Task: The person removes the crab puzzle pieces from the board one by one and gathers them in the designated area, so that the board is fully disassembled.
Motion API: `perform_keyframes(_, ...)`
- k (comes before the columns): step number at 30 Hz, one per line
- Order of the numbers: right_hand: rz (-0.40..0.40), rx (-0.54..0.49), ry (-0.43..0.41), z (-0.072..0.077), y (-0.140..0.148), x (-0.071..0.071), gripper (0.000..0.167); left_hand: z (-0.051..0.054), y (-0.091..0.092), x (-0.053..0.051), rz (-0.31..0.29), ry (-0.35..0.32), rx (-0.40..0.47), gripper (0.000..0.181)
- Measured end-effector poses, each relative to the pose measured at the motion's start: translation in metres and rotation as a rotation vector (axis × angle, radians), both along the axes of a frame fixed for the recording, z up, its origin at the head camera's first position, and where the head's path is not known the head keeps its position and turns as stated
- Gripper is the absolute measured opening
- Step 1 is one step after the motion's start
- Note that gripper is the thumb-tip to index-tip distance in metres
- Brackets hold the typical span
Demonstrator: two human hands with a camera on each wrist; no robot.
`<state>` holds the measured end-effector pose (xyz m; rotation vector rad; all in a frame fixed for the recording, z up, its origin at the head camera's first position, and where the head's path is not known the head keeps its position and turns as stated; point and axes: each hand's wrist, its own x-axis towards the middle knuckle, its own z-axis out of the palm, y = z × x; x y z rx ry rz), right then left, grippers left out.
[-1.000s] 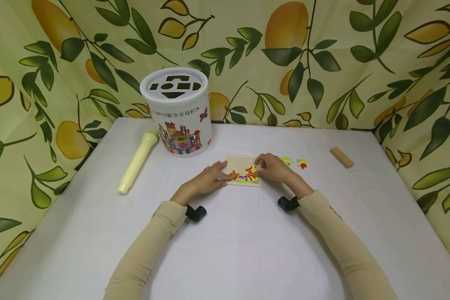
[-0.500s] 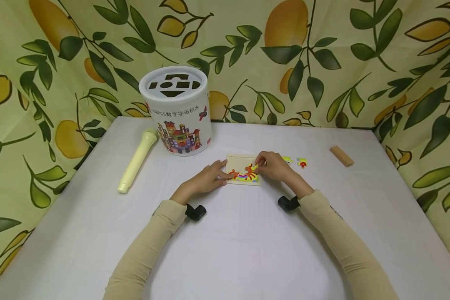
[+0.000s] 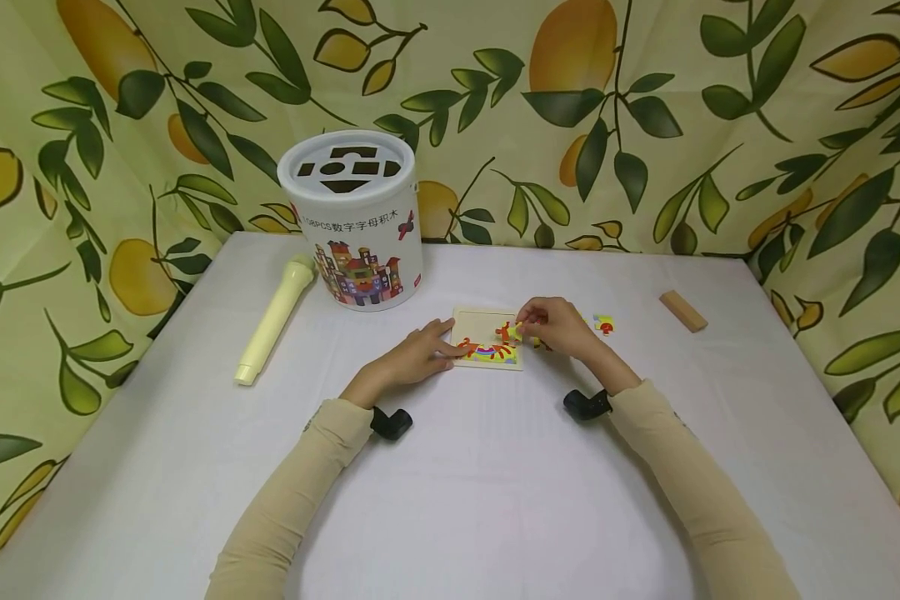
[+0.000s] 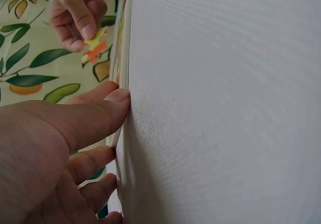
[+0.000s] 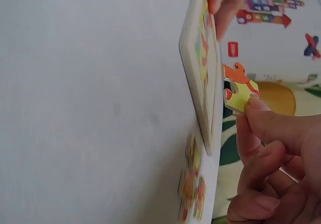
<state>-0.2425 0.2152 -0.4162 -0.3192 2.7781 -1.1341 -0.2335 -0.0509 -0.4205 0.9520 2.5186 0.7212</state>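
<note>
Puzzle tray point(image 3: 482, 323) flat on the white table point(image 3: 480, 483), roughly midway between its left and right edges; left hand point(image 3: 412, 360), fingers spread, rests at the tray's left edge, touching it, not curled round it. Right hand point(image 3: 562, 327) pinches one puzzle piece point(image 5: 243, 92) between thumb and finger, held just above the tray's right side, clear of the surface. Loose pieces point(image 3: 604, 324) beyond the tray's right edge; wooden block point(image 3: 683, 311) towards the table's back right corner; bucket point(image 3: 356, 229) and microphone point(image 3: 273, 323) nearer the back left corner.
</note>
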Motion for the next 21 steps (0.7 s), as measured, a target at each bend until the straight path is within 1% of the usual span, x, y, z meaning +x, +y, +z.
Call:
perform_keyframes(4, -0.081, -0.085, -0.081, -0.001, 0.021, 0.004, 0.013, 0.000, 0.001, 0.000, 0.002, -0.002, -0.009, 0.034)
perform_keyframes(7, -0.136, -0.102, -0.127, 0.000, 0.039, 0.007, 0.020, -0.001, 0.000, 0.000, 0.002, 0.002, -0.010, 0.035)
perform_keyframes(12, -0.225, -0.046, -0.168, 0.004, 0.071, 0.015, 0.030, -0.001, -0.001, 0.000, -0.005, 0.005, -0.003, 0.035)
perform_keyframes(15, -0.243, -0.019, -0.182, 0.008, 0.088, 0.021, 0.031, 0.000, -0.002, 0.000, 0.002, -0.006, -0.004, 0.035)
perform_keyframes(17, -0.249, 0.001, -0.198, 0.009, 0.099, 0.025, 0.032, 0.000, -0.002, 0.001, -0.003, -0.001, 0.000, 0.035)
perform_keyframes(21, -0.261, 0.028, -0.249, 0.005, 0.116, 0.031, 0.032, -0.001, -0.002, 0.001, -0.022, 0.015, 0.030, 0.035)
